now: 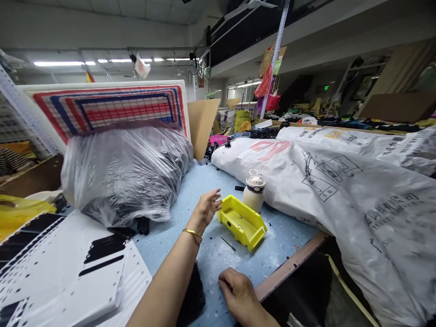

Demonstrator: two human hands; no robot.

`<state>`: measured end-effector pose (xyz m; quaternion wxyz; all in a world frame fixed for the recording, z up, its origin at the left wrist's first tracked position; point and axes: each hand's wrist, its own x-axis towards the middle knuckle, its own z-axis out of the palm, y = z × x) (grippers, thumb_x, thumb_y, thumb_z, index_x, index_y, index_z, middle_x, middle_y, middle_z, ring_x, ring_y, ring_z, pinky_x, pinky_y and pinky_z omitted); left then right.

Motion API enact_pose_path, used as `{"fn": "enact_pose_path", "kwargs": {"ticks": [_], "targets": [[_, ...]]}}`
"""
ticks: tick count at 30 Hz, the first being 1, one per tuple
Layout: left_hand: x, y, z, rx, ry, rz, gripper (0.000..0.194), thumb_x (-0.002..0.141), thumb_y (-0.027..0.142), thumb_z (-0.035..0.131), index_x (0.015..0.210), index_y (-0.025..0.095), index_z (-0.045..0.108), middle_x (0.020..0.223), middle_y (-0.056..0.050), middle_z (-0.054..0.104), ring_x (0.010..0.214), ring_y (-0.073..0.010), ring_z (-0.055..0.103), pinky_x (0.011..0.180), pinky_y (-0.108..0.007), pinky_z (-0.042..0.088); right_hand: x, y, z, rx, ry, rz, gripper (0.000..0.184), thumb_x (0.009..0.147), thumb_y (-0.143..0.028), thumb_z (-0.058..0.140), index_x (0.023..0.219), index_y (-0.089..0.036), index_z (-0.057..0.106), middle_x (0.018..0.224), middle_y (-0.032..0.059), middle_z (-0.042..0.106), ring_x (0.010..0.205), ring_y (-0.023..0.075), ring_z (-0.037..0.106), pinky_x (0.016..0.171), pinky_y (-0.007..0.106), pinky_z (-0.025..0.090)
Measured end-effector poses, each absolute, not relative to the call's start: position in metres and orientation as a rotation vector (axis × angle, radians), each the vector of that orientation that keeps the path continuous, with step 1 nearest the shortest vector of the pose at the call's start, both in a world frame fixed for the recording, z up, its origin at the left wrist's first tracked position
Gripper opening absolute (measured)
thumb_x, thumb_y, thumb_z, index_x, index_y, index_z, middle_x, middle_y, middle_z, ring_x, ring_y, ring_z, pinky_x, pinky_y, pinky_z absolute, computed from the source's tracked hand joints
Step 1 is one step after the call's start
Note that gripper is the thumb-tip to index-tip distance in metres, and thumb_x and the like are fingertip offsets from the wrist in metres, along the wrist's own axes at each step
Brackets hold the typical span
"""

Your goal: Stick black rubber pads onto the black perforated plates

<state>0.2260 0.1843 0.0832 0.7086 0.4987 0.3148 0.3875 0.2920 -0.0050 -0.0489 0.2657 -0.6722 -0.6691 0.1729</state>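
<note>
Yellow plastic parts bin [241,222] sits on the blue speckled workbench [218,268]; left hand [204,211] open, fingers spread, holding nothing, just beside the bin; right hand [238,293] loosely curled, empty, nearer the bench edge; cream flask [255,193] stands touching-close behind the bin.
</note>
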Motion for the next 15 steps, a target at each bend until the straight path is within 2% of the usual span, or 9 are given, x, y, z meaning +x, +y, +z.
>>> {"fn": "enact_pose_path", "kwargs": {"ticks": [2, 6, 11, 15], "targets": [[0.21, 0.183, 0.088, 1.054, 0.676, 0.916, 0.049, 0.071, 0.049, 0.071, 0.104, 0.012, 0.069, 0.102, -0.016, 0.069, 0.088, -0.0232, 0.07, 0.08, -0.033, 0.05, 0.297, -0.001, -0.045, -1.828, -1.821, 0.458, 0.022, 0.081, -0.01, 0.051, 0.08, -0.018, 0.072, 0.077, 0.0051, 0.072, 0.071, 0.018, 0.068, 0.065, 0.025, 0.048], [0.156, 0.164, 0.09, 1.021, 0.67, 1.019, 0.048, 0.058, 0.044, 0.084, 0.09, 0.011, 0.07, 0.088, -0.013, 0.073, 0.085, -0.0239, 0.071, 0.079, -0.031, 0.05, 0.312, 0.022, -0.03, -1.893, -1.871, 0.392, 0.02, 0.083, -0.012, 0.054, 0.086, -0.015, 0.074, 0.081, 0.0086, 0.073, 0.074, 0.0203, 0.067, 0.07, 0.028, 0.049], [0.079, 0.121, 0.064, 1.148, 0.923, 1.108, 0.04, 0.06, 0.041, 0.083, 0.085, 0.011, 0.073, 0.078, -0.011, 0.077, 0.076, -0.0253, 0.074, 0.072, -0.032, 0.055, 0.333, 0.075, -0.009, -1.944, -1.971, 0.277, 0.026, 0.09, -0.011, 0.048, 0.081, -0.016, 0.072, 0.085, 0.0089, 0.072, 0.086, 0.0211, 0.065, 0.078, 0.03, 0.045], [0.024, 0.089, 0.024, 1.251, 1.246, 1.249, 0.033, 0.061, 0.04, 0.08, 0.084, 0.016, 0.074, 0.083, -0.009, 0.079, 0.082, -0.0289, 0.075, 0.081, -0.039, 0.059, 0.345, 0.105, -0.001, -2.1, -1.99, 0.205, 0.026, 0.089, -0.004, 0.046, 0.082, -0.011, 0.07, 0.086, 0.0126, 0.07, 0.087, 0.0219, 0.065, 0.078, 0.032, 0.046]]}}
